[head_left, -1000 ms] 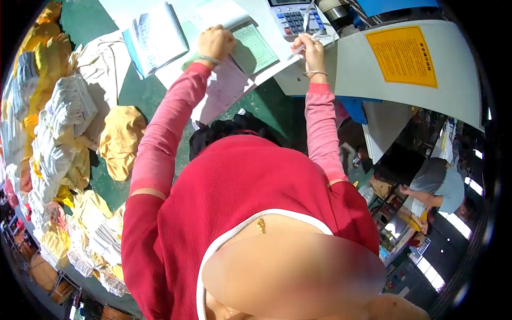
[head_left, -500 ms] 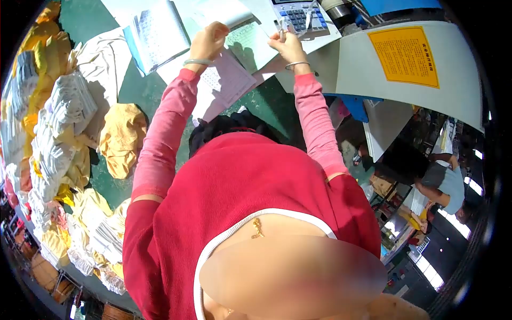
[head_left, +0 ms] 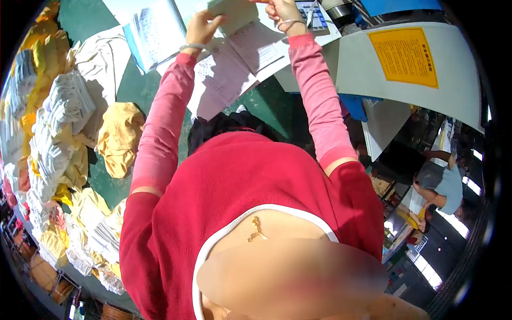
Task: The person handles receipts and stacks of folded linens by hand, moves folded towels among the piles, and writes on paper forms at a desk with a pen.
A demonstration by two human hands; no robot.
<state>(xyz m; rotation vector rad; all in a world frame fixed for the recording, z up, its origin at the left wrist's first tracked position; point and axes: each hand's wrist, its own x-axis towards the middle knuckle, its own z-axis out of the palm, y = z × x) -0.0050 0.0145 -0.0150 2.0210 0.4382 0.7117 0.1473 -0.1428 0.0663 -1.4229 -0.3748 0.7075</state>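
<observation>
Crowding the left side, heaps of white and yellow cloth (head_left: 56, 144) lay beside a loose yellow bundle (head_left: 120, 140). An open notebook (head_left: 154, 34) rested on the white surface (head_left: 116, 10), just left of the left hand (head_left: 202, 28). The right hand (head_left: 284, 15) stood in front of the calculator (head_left: 319, 22), hiding part of it. Farther right, a yellow notice (head_left: 404, 57) hung on a pale panel (head_left: 453, 80), and another person (head_left: 445, 184) was well apart. Between the hands, a greenish sheet (head_left: 234, 13) stood raised over a printed form (head_left: 258, 48) on the surface. The form slanted, its near end pointing down and right; the sheet's long axis was cut off above. The left thumb overlapped the sheet's edge, though I couldn't tell whether those fingers gripped it. The right fingers were partly curled, the foremost pointing left; whether they held anything, I couldn't tell.
</observation>
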